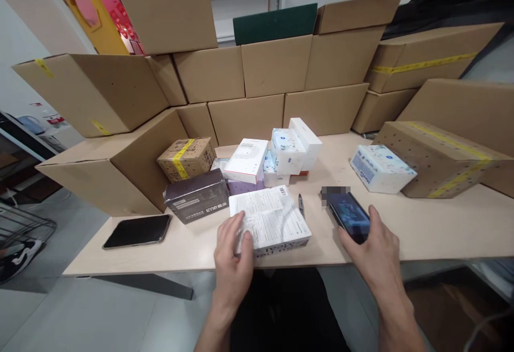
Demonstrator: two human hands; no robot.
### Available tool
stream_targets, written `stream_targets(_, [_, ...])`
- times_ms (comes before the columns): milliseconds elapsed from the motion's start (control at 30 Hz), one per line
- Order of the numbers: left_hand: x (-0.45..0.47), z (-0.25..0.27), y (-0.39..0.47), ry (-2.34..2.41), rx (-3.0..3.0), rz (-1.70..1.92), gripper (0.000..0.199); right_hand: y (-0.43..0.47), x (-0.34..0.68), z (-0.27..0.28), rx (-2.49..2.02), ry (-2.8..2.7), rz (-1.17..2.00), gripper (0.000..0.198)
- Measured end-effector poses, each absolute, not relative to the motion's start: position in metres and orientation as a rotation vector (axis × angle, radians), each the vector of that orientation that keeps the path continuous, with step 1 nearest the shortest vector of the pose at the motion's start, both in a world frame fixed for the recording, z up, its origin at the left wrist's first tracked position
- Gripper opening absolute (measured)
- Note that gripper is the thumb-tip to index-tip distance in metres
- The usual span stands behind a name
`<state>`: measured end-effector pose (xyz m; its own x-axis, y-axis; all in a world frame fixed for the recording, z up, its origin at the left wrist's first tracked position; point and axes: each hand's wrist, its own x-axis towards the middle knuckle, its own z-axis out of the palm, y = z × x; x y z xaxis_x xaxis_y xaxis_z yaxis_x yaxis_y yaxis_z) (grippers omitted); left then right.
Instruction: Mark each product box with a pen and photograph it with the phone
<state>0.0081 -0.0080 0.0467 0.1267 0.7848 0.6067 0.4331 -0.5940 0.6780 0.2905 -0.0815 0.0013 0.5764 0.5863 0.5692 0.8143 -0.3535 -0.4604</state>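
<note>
At lower centre of the frame, my left grip (233,250) rests loosely spread on the white printed box (270,218); at lower right, my right grip (375,247) holds the dark handheld device (351,215). I should steady the box lightly, leaving its print uncovered

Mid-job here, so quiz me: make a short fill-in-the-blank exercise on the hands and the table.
1. The lit-screen device is held in the person's ____ hand.
2. The left hand touches a text-printed box whose main color is ____.
3. The dark-screened phone lies toward the person's ____ side.
4. The small brown carton behind the dark box has ____ tape.

Missing words: right; white; left; yellow.
</note>
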Motion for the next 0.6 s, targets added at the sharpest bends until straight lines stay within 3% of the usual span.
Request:
stream_targets(100, [-0.009, 0.044, 0.001, 1.368, 1.866, 1.464, 0.043, -0.076, 0.296, -0.008, -2.140, -1.120, -0.409, 0.085])
stream_targets(367, [-0.035, 0.049, 0.019, 1.570, 2.009, 0.857, 0.053, -0.080, 0.283, -0.009, -2.078, -1.126, -0.606, 0.070])
stream_targets(600, [-0.030, 0.054, 0.018, 1.422, 2.023, 0.714, 0.054, -0.066, 0.223, 0.041, -1.687, -1.434, 0.324, 0.039])
